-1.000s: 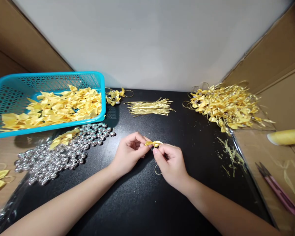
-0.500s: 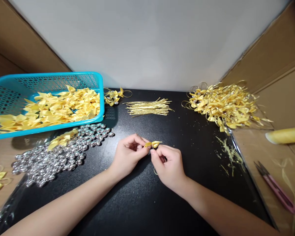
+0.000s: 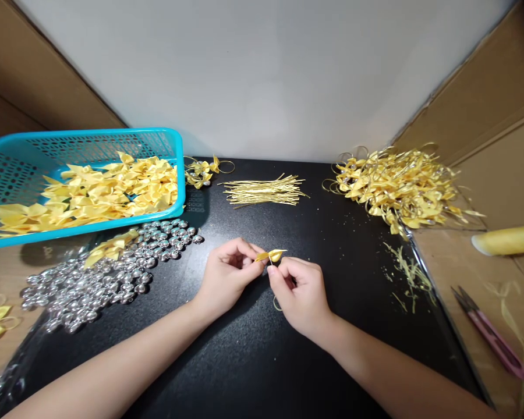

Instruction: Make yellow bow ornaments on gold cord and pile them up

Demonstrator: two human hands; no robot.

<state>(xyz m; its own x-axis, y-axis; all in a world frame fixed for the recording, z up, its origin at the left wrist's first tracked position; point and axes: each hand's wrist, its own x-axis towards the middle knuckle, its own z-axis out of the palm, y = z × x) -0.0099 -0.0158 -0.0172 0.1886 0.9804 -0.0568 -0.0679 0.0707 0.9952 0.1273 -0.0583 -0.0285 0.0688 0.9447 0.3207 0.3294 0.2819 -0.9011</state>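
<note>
Over the middle of a black table top (image 3: 244, 361), my left hand (image 3: 227, 276) and my right hand (image 3: 299, 294) meet, both pinched on a small yellow ribbon bow (image 3: 271, 255). The bow sticks up between the fingertips. A thin gold wire loop (image 3: 277, 304) hangs below my right hand's fingers; whether it is tied to the bow is hidden. Both hands' fingers are curled closed.
A blue mesh basket (image 3: 9, 169) of yellow bows stands at the left. Several silver beads (image 3: 105, 279) lie in front of it. Gold wire pieces (image 3: 264, 191) lie at the back, a heap of finished bows (image 3: 402, 186) at the right. Pink snips (image 3: 491, 337) and a yellow spool (image 3: 506, 241) rest on cardboard.
The hands have shifted slightly left with the bow and my right fingers have moved closer under it. Since half a second ago almost nothing differs.
</note>
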